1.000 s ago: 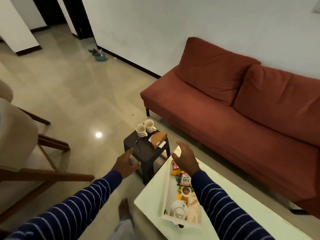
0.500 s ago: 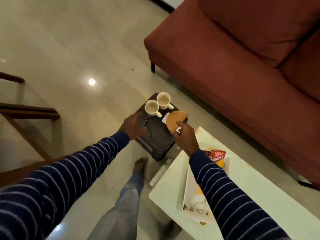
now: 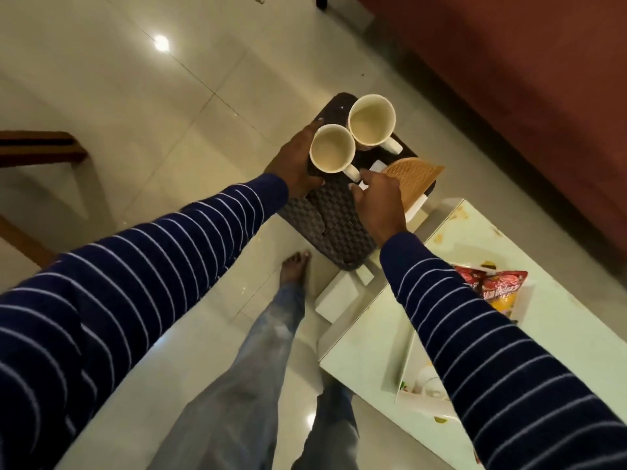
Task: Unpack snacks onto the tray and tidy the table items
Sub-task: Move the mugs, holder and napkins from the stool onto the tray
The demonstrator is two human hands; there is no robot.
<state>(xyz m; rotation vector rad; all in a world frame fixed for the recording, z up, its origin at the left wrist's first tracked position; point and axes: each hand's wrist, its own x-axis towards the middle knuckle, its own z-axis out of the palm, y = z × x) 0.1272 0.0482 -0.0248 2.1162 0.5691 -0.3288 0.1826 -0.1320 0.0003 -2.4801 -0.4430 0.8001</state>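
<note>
Two cream mugs stand on a small dark woven stool (image 3: 334, 218). My left hand (image 3: 294, 161) curls round the left side of the nearer mug (image 3: 332, 149), thumb under its near side. The farther mug (image 3: 371, 120) stands just behind it, untouched. My right hand (image 3: 378, 198) reaches in from the right, its fingertips at the nearer mug's handle. A wooden napkin holder (image 3: 415, 178) lies on the stool right of that hand. On the white table, a white tray (image 3: 522, 300) holds red and yellow snack packets (image 3: 492, 283).
The white table (image 3: 373, 337) is at lower right, touching the stool; my right sleeve hides much of the tray. A red sofa (image 3: 526, 79) fills the upper right. A wooden chair frame (image 3: 40, 147) stands at the left. My legs and bare foot (image 3: 295, 269) are on the tiled floor.
I have leaned in over the stool. My left hand moved from the stool's edge onto the nearer mug; my right hand left the napkin holder and came to that mug's handle.
</note>
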